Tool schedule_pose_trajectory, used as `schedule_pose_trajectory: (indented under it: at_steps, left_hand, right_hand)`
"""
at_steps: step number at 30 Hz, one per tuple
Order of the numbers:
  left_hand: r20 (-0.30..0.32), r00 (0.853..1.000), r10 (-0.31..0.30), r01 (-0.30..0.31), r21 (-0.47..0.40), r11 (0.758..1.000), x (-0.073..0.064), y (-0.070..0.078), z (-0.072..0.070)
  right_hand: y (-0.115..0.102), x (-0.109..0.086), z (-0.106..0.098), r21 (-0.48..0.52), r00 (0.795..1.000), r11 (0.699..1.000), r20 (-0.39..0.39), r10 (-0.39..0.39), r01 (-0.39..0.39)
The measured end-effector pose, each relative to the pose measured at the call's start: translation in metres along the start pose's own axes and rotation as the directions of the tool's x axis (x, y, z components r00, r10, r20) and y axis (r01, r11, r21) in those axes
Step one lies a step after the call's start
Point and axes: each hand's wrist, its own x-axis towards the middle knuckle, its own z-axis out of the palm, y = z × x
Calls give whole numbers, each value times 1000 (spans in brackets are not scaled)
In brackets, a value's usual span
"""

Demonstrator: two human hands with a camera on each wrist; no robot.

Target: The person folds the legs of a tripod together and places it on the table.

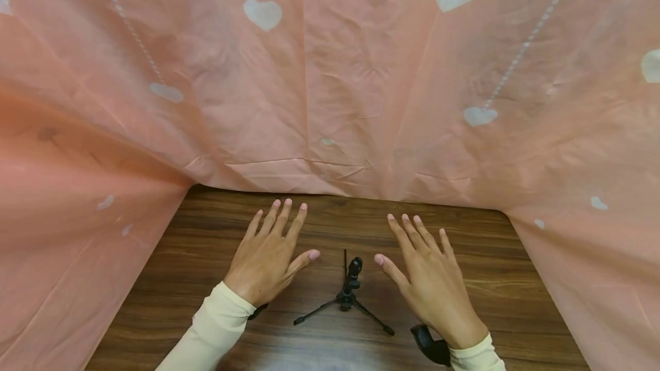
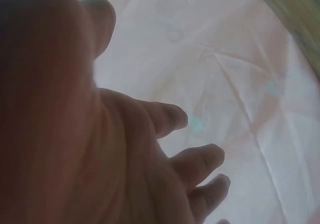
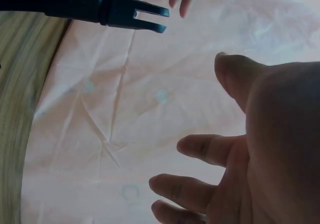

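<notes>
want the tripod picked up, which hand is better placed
Probably the right hand: its thumb looks closer to the black tripod, which shows in the right wrist view, not the left.

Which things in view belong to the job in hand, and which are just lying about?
Likely the job:
- black mini tripod, standing between the hands, touched by neither
- left hand and right hand, fingers extended

Just around:
- wood-grain table
- pink heart-print sheet
- black wrist device by the right sleeve
</notes>
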Motion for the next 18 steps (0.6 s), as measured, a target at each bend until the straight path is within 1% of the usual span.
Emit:
schedule_pose_trajectory:
  at_steps: [6, 9, 13, 18]
  left_hand:
    - [2, 1000, 21, -21, -22, 1000, 0, -4, 9]
    - [20, 999, 38, -37, -35, 999, -1, -6, 15]
    - [41, 997, 63, -60, -77, 995, -3, -7, 25]
    - [12, 995, 99, -96, -127, 987, -6, -8, 40]
  right_hand:
    - [0, -1, 5, 30, 1000, 999, -6, -19, 19]
    - [0, -1, 9, 58, 999, 997, -16, -41, 42]
    - [0, 0, 15, 96, 997, 993, -34, -72, 75]
    - [1, 0, 26, 127, 994, 986, -34, -100, 104]
